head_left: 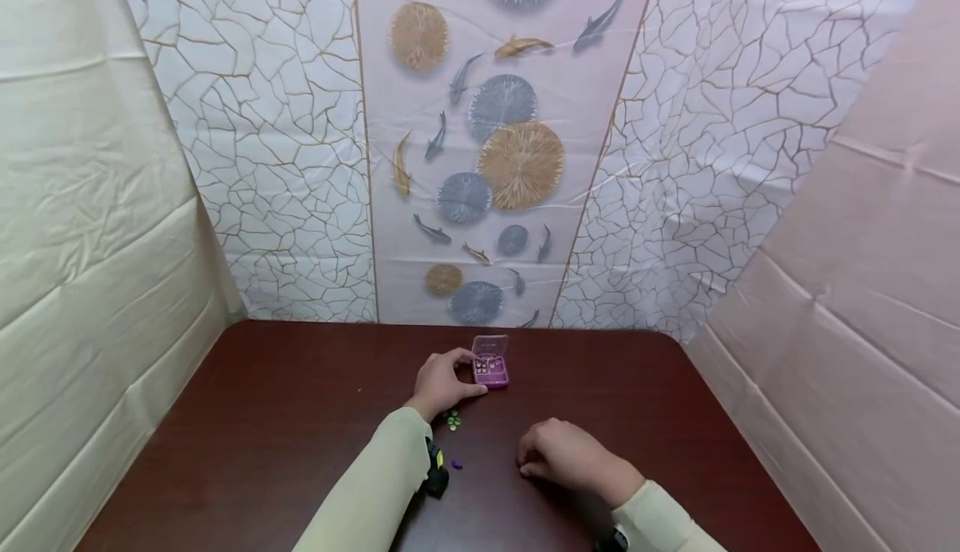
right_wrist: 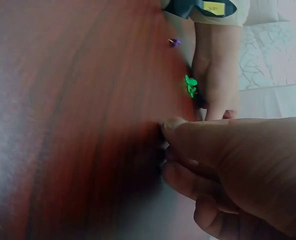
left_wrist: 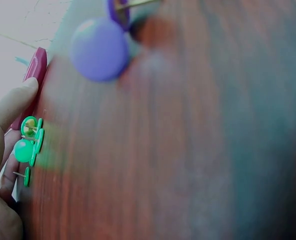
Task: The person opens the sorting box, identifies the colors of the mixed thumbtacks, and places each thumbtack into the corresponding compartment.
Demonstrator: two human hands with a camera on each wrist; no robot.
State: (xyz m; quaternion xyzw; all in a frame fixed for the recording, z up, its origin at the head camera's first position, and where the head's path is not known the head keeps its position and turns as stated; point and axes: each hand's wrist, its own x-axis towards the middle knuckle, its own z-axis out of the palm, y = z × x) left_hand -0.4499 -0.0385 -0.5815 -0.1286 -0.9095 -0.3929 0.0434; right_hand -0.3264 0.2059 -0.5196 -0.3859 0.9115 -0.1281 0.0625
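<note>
In the head view my left hand (head_left: 442,383) grips the side of a small pink compartment box (head_left: 491,372), thumb at its near edge and fingers at the back. Its clear lid (head_left: 490,345) stands raised, and several small pieces lie in its compartments. My right hand (head_left: 566,456) is low over the table to the right, fingers curled. A dark, blurred spot (right_wrist: 163,150) shows by its fingertips; I cannot tell whether they pinch anything. Several green thumbtacks (left_wrist: 30,142) lie below my left hand. Nearer me are purple thumbtacks (left_wrist: 100,50), beside the left wrist.
All this stands on a dark reddish-brown table (head_left: 300,385) with rounded far corners. Behind it hangs a patterned cloth (head_left: 480,160), and pale cloth sheets (head_left: 97,243) close off both sides. A black wrist strap (head_left: 435,469) is on my left forearm.
</note>
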